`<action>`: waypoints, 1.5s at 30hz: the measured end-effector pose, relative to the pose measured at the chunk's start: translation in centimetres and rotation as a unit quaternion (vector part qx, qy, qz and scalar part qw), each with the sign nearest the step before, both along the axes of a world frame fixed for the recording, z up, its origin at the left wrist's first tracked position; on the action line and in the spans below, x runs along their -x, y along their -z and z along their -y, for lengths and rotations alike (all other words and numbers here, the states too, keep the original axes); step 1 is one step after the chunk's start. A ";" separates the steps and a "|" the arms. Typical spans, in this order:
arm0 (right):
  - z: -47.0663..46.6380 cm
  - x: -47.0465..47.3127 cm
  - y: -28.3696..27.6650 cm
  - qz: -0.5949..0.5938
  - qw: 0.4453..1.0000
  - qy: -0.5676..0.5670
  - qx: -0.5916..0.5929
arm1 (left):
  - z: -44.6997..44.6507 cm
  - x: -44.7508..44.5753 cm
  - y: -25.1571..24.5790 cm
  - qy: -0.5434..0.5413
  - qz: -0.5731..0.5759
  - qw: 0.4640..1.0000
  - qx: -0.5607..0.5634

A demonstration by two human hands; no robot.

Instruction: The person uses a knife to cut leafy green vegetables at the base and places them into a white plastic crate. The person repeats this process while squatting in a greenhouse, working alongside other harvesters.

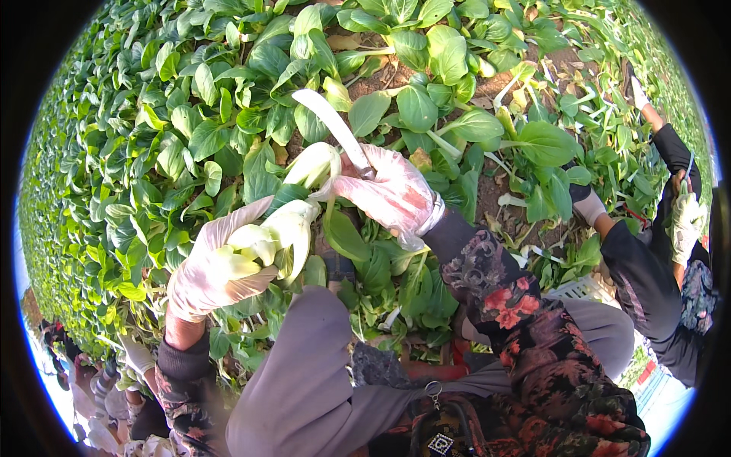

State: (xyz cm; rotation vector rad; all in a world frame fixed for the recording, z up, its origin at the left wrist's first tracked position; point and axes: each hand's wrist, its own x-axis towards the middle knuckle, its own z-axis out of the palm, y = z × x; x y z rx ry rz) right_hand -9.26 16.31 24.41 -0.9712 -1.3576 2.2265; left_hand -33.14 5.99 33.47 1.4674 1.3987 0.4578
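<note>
My left hand (214,265), in a thin see-through glove, grips several bok choy heads (291,223) with pale, thick stalks. My right hand (394,191) wears a similar glove and holds a knife whose slightly curved blade (334,123) points up and to the left. Another pale bok choy head (311,165) lies against the fingertips of my right hand; whether they grip it is hard to tell. Below that hand hangs a green leaf (345,234). Both hands are close together above my bent knees, over growing bok choy plants (417,108).
Dense bok choy (188,114) fills the field ahead and left. Cut stalks and leaves (511,200) litter the soil at right. A pale plastic crate (582,290) stands beside a seated co-worker (645,285), whose gloved hand (685,223) shows. More people (108,394) are at lower left.
</note>
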 end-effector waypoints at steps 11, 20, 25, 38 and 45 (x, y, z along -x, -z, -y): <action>-2.3 -1.7 -2.2 0.184 0.934 -0.192 -0.239 | 0.5 1.9 1.7 0.032 0.078 0.996 -0.002; -4.6 -5.1 -2.5 0.043 0.996 -0.058 0.045 | 1.1 3.1 2.0 0.052 0.027 0.997 -0.059; -2.4 -2.7 -1.1 0.151 0.965 -0.021 -0.214 | 1.6 3.1 3.1 -0.050 0.145 0.986 0.063; -2.2 -2.2 0.1 -0.061 0.986 0.156 0.018 | 0.7 1.6 4.4 -0.142 0.382 0.908 -0.101; 3.7 0.7 1.2 -0.143 0.953 0.176 0.200 | -2.3 -2.1 3.4 -0.011 0.117 0.975 -0.188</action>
